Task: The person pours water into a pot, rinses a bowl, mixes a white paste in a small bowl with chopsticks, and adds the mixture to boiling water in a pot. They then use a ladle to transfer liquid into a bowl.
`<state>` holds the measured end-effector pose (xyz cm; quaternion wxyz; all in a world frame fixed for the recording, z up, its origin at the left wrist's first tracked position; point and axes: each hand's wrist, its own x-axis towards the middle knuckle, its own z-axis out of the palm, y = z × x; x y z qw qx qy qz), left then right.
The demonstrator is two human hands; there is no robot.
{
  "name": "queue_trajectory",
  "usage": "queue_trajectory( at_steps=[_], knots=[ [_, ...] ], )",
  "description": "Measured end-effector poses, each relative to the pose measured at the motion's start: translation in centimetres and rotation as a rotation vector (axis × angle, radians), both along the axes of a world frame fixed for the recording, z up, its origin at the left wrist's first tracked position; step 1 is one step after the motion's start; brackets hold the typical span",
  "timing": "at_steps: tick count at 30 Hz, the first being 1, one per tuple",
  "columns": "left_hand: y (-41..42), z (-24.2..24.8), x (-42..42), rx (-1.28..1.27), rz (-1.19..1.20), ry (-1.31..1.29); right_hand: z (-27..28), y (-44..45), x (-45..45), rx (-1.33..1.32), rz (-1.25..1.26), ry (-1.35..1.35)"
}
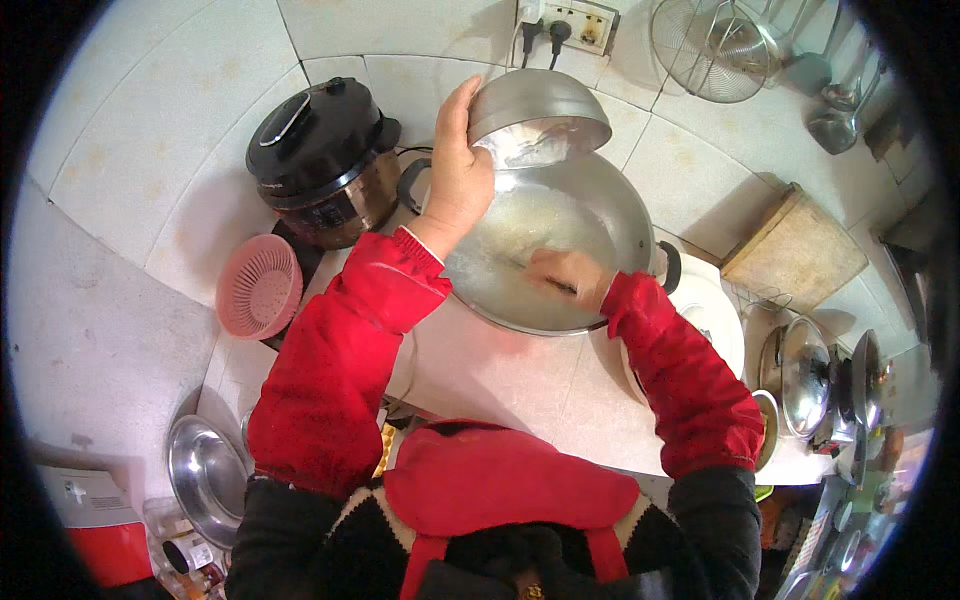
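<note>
My left hand (461, 169) grips the edge of a metal bowl (540, 97), which is tipped on its side over the far rim of a wide two-handled metal pan (592, 195). White residue coats the bowl's inside. Cloudy pale liquid (480, 277) fills the bottom of the pan. Low over that liquid, my right hand (562, 274) is closed around a thin utensil (560, 286); only a short dark piece shows clearly, and its far end is blurred.
A black electric pressure cooker (322, 165) and a pink plastic basket (259, 286) stand left of the pan. At right are a round white lid (709, 307), a wooden board (796, 247) and a lidded pot (806, 379). A wire strainer (712, 52) and ladles hang on the tiled wall.
</note>
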<state>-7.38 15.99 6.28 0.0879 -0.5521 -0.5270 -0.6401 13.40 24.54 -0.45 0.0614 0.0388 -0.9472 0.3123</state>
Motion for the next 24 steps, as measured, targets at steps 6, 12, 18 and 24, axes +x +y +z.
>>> queue_trajectory(
  at_steps=[6,12,18,24],
  knots=[
    [-0.6,0.3,0.2,0.004,-0.024,-0.034,2.5,4.5,4.2,-0.040,-0.160,-0.223],
    [-0.8,-0.4,-0.6,0.010,-0.042,-0.050,-0.6,-0.3,-0.5,-0.005,0.120,0.060],
    [-0.8,-0.2,-0.2,-0.021,-0.036,-0.060,1.5,6.1,4.4,0.144,-0.211,-0.137],
    [-1.3,-0.3,-0.4,-0.062,0.011,-0.052,-2.2,1.4,-2.2,-0.019,0.063,0.105]
  ],
)
